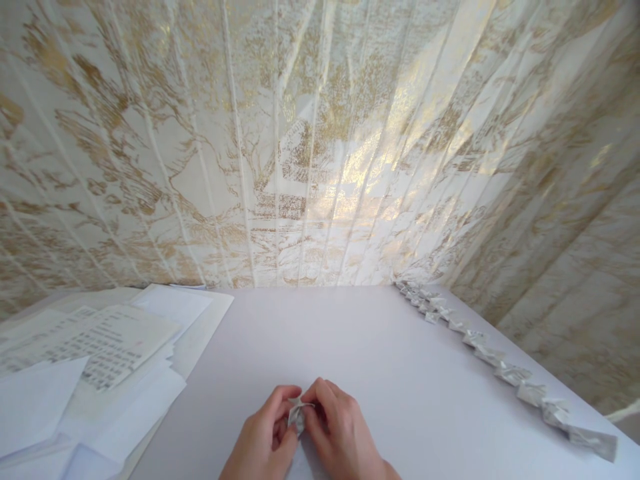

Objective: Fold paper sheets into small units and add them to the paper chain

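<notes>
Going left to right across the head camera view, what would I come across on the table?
The printed sheet, the left hand, the right hand, then the row of small crumpled silvery pieces.

Gold scenes pattern the white curtain [280,147]; the tabletop [310,333] is pale lavender.

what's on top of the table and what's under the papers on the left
On the table: papers, a row of crumpled grey pieces, and a small grey piece between both hands. What lies under the papers is covered.
</notes>
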Demonstrator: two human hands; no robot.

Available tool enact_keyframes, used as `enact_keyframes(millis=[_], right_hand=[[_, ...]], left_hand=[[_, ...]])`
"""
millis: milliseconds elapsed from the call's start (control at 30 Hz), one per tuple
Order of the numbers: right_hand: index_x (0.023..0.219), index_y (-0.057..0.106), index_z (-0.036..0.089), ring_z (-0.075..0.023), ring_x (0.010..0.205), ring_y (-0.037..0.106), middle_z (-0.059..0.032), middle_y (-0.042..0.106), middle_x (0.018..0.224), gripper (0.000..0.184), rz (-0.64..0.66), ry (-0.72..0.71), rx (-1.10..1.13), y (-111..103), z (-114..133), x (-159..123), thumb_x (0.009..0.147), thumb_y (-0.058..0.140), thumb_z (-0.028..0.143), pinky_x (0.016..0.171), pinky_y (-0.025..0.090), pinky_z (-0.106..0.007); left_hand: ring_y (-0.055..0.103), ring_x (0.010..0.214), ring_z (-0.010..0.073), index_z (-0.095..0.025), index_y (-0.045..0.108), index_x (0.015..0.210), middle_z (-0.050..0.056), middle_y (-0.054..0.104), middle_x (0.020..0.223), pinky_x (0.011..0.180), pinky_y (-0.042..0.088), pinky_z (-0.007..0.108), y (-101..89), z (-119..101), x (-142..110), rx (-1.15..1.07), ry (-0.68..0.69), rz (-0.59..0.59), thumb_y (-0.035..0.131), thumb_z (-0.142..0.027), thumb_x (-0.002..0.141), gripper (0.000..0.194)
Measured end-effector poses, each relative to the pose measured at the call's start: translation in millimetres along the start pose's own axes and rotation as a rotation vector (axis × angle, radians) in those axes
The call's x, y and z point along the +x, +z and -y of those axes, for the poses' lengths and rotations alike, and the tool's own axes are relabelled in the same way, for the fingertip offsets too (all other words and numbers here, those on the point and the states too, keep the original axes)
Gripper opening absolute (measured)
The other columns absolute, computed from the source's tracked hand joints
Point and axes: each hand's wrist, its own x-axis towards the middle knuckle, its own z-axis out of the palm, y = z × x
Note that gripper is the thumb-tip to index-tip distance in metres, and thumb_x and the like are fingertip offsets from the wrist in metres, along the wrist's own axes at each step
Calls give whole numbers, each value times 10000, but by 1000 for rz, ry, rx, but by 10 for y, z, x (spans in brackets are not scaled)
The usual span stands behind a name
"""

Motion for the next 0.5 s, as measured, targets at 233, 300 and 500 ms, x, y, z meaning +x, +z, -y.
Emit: enact_keyframes(millis=[233,300,500], right_hand=[[1041,491,200,-183,673,628,-49,688,802,273,138,-173,-117,-37,65,24,829,377,73,604,422,-244],[1038,472,201,-176,629,615,-29,670,755,266,130,-158,-158,-20,53,21,824,373,77,578,409,-243],[980,470,205,-173,638,564,-10,599,747,208,54,-110,-171,-4,-4,15,819,412,87,580,404,-258]], left_hand=[[440,429,74,-176,516,1014,-44,615,655,392,287,180,-1,9,77,-111,-86,108,540,-264,771,260],[467,449,80,-179,523,1019,-29,633,703,386,285,181,-2,3,84,-102,-103,107,546,-251,746,283],[480,456,81,-170,557,955,-27,628,694,398,323,188,-52,-43,97,-127,-169,106,547,-252,681,286]])
